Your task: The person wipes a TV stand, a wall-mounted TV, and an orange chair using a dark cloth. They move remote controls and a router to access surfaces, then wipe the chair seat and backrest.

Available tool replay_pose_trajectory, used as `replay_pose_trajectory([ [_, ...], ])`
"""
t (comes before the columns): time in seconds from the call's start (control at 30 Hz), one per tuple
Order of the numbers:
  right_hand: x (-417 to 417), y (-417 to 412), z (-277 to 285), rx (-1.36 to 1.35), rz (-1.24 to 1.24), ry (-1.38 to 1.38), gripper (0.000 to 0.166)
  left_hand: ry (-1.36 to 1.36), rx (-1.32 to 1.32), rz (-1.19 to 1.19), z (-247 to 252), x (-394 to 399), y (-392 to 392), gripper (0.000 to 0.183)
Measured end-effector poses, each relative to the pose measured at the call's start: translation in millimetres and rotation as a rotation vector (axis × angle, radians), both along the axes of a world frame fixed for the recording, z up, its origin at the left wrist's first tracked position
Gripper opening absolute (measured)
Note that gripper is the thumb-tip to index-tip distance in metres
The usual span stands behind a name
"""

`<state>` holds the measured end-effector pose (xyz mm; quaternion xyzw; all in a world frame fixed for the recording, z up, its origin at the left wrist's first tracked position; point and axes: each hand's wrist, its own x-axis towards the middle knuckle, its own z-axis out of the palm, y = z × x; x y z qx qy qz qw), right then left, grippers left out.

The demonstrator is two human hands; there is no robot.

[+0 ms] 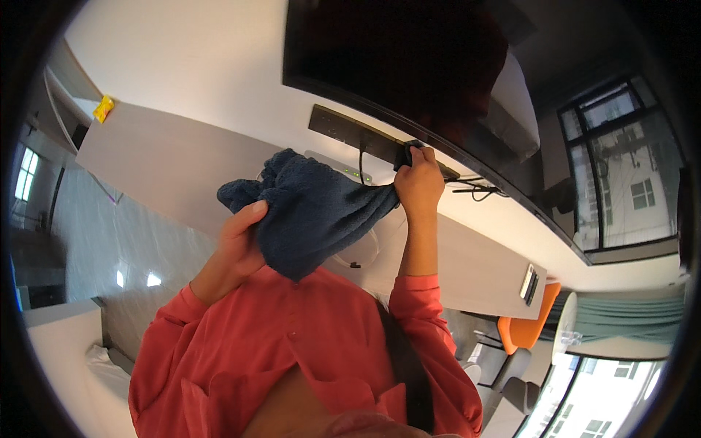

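Note:
A dark blue terry cloth (323, 211) stretches between my two hands above a long console top (181, 148). My left hand (241, 241) grips the bunched side of it, thumb on top. At the other end, my right hand (420, 180) holds a corner of the cloth against a black power strip (350, 131) on the wall. Just above that hand runs the lower edge of a large wall-mounted television (394, 60). Behind the cloth, a pale box with green lights (358, 174) is partly hidden.
Black cables (476, 189) hang below the television, and a thin cable with a black plug (355, 265) lies on the console. A yellow packet (103, 109) rests at its left end, remote controls (528, 284) at its right. Beyond stands an orange chair (526, 323).

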<state>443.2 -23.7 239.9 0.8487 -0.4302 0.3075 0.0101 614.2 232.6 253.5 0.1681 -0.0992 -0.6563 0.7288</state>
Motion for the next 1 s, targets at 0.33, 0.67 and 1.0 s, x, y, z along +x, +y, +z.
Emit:
replay_pose_trajectory([
  [0.33,38.4,13.6,14.8,0.06,-0.119,0.279,0.025,0.065,-0.07,0.035,-9.9,16.0,20.3,0.05],
  [0.67,-57.0,23.9,21.0,0.292,-0.425,-0.32,0.031,0.089,0.166,-0.007,-3.7,23.4,22.4,0.054],
  [1.0,-53.2,26.3,39.3,0.687,0.024,-1.386,0.04,0.057,-0.021,-0.148,6.0,20.3,17.5,0.051],
])
